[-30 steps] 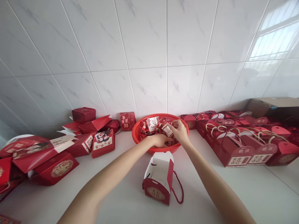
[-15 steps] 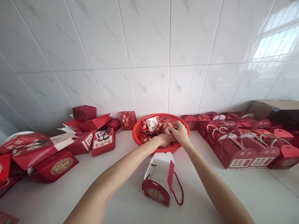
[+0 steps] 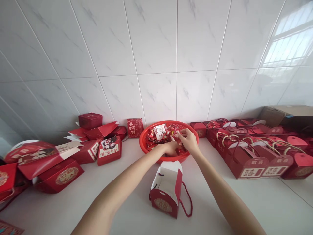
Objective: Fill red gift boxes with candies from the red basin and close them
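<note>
Both hands reach into a round red-orange plastic basket [image 3: 144, 148] that holds many red-wrapped candies [image 3: 153, 143]. My left hand [image 3: 173, 148] is curled low over the candies in the front right part; its fingers are partly hidden, and I cannot make out what is in them. Right beside it, my right hand [image 3: 189, 141] pinches a small wrapped candy with its thumb and fingertips. A white and red printed packet [image 3: 160, 130] lies on top of the candies. In front of the basket stands a red gift box [image 3: 164, 202] with its top open, white inside, its red cord handle hanging to the right.
Several red gift boxes with rope handles [image 3: 253, 163] stand in rows at the right, a cardboard carton [image 3: 274, 114] behind them. Unfolded and closed red boxes [image 3: 65, 174] pile up at the left. A flat red box [image 3: 135, 128] leans against the tiled wall [image 3: 156, 94].
The view has shifted slightly. My right hand's fingertips have moved a little, close to the left hand, which stays low among the candies. The open gift box has not moved.
</note>
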A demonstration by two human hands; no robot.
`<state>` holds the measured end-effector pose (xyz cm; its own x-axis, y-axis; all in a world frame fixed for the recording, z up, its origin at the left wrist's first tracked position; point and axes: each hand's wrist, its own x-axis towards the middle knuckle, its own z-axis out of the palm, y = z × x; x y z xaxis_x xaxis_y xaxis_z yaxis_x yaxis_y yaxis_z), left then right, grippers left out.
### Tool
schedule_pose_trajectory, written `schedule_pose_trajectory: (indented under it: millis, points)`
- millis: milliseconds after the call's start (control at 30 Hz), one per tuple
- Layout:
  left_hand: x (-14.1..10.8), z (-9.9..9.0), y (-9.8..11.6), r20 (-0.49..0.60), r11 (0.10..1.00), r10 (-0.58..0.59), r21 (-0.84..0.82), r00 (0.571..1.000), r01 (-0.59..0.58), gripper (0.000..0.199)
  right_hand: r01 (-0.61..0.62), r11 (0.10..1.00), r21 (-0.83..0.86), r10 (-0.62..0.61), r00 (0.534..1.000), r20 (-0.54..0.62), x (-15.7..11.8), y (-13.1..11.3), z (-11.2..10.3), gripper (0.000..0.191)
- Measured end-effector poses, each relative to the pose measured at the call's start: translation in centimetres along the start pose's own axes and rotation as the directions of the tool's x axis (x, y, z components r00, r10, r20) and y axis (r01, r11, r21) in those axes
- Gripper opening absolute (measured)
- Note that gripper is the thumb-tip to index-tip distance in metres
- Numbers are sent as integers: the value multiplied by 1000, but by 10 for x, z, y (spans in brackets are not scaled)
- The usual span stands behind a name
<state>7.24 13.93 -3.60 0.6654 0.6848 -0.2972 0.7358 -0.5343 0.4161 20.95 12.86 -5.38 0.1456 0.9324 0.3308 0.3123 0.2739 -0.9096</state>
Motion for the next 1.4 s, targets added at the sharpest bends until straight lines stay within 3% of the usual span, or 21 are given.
schedule_pose_trajectory:
  millis: [200,300,367,467,567,633,767,900,1033,1233,1300,1400]
  points:
    - [-1,-5,-3,-17,1000,-15,-1,1000,15,30,-2,1000,8,2,1000,-12,0,-1,0,16]
    - [-8,-15,-17,-152,988,15,-151,988,-38,37,-26,1000,17,26,1000,-12,-1,-5,0,11]
    - [-15,-21,-30,-299,947,5,-304,954,-101,43,-44,999,15,44,999,-4,-1,-8,0,8]
    - [-25,-24,-47,-484,873,-115,-466,867,-144,45,-47,999,-20,47,999,12,-2,-12,-1,7]
    - [-31,-24,-54,-588,832,-230,-532,776,-157,51,-53,997,-55,55,998,42,-3,-14,-2,6]
    - [-32,-23,-55,-612,815,-242,-549,753,-184,55,-59,996,-74,64,996,69,-3,-14,-2,8]
    - [-30,-21,-53,-590,760,-219,-602,777,-243,57,-21,997,-77,34,984,176,-3,-10,-1,18]
    - [-27,-19,-55,-587,705,-139,-625,798,-337,58,38,999,-13,-33,969,245,-1,-3,0,15]
    - [-26,-17,-55,-559,643,-80,-662,825,-386,56,71,994,82,-87,974,208,1,1,0,16]
    - [-28,-16,-51,-421,582,-143,-768,896,-268,47,16,973,232,-42,994,106,4,4,-1,20]
    - [-28,-16,-51,-441,603,-155,-751,884,-268,40,1,957,289,-27,996,85,4,5,-1,23]
    - [-26,-16,-55,-518,703,-184,-663,835,-257,32,3,941,339,-21,999,49,4,5,-1,28]
